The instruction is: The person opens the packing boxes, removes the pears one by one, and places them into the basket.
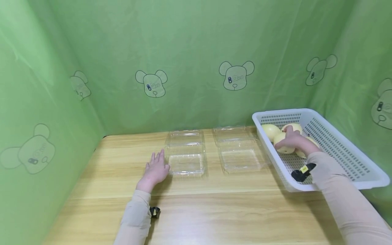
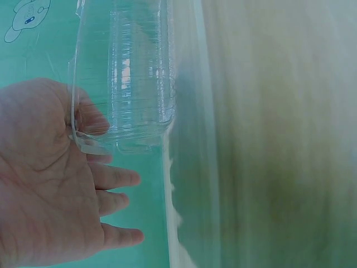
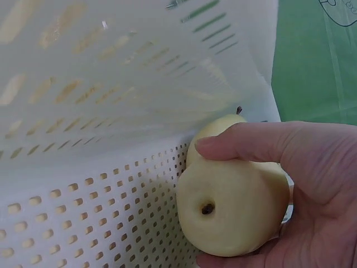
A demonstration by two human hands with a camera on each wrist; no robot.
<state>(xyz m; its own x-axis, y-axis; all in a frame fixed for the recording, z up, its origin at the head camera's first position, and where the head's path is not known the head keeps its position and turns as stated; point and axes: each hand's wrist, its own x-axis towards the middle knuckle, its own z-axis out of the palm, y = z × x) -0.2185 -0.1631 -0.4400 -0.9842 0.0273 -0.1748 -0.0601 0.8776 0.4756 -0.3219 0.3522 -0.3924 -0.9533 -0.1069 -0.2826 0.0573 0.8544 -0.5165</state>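
In the head view, my right hand reaches into a white plastic basket on the right and grips a pale yellow pear. The right wrist view shows the thumb over the pear's top and fingers around its lower side. Other pears lie close by in the basket. My left hand is beside the left edge of a clear plastic box with its lid folded back. Its fingers are extended; through the plastic, the left wrist view shows the thumb at the box's wall.
A second clear plastic box, also lying open, stands between the first box and the basket. All rest on a wooden table. Green curtains with printed bear heads enclose the back and both sides.
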